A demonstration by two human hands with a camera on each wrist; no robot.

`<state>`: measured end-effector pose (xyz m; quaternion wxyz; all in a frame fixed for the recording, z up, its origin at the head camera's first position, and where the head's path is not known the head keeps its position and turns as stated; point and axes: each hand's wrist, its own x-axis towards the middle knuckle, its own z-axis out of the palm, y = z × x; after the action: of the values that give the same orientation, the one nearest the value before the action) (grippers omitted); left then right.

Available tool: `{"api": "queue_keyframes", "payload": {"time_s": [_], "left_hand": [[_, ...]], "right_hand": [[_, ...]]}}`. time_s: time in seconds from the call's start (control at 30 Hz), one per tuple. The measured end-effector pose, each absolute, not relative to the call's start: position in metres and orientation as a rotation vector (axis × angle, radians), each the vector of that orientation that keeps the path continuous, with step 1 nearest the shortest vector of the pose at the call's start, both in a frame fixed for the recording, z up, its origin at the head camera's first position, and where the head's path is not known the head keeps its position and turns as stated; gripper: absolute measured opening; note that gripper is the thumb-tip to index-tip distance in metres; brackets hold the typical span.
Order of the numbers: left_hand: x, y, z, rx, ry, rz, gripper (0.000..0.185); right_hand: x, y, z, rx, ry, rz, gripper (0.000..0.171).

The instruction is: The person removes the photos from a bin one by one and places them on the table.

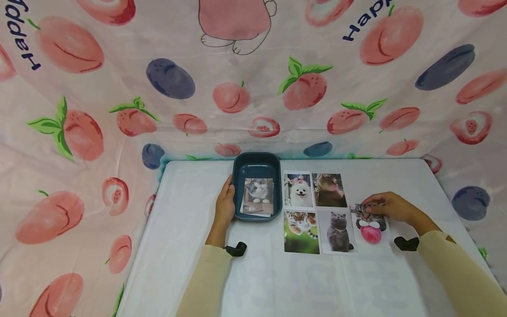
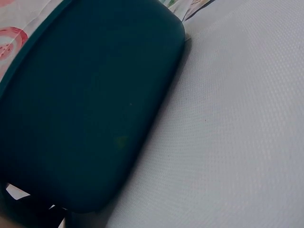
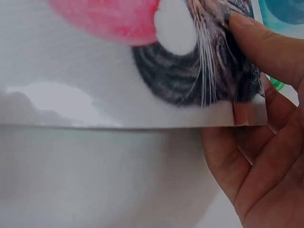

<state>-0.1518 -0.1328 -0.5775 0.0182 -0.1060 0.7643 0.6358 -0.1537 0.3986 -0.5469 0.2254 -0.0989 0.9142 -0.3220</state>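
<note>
At the tray's left side, my left hand (image 1: 225, 204) holds the dark teal tray (image 1: 257, 157), its fingertips right at the rim. Inside the tray lies a photo card of a grey-and-white cat (image 1: 258, 191), with another card's edge showing beneath. My right hand (image 1: 396, 209) pinches a photo card of a tabby cat with a pink ball (image 1: 371, 233) by its top edge. In the right wrist view the thumb (image 3: 270, 47) presses the card's face, with fingers behind it. The left wrist view is mostly filled by the tray's outer wall (image 2: 90, 104).
Between tray and right hand, several photo cards lie in two rows: a white dog (image 1: 299, 191), a blurred brown picture (image 1: 329, 189), a tiger cub (image 1: 301, 233) and a grey cat (image 1: 338, 231). The white table (image 1: 277, 286) ends at a fruit-patterned cloth (image 1: 245, 66) behind it.
</note>
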Motion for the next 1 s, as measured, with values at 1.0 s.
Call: {"api": "queue_keyframes", "payload": {"time_s": [1.0], "left_hand": [[-0.1511,-0.1325,-0.5757,-0.334,2.369,1.973,0.049]], "right_hand": [[-0.1439,0.3887,-0.5500,-0.249,2.636,-0.731,0.024]]}}
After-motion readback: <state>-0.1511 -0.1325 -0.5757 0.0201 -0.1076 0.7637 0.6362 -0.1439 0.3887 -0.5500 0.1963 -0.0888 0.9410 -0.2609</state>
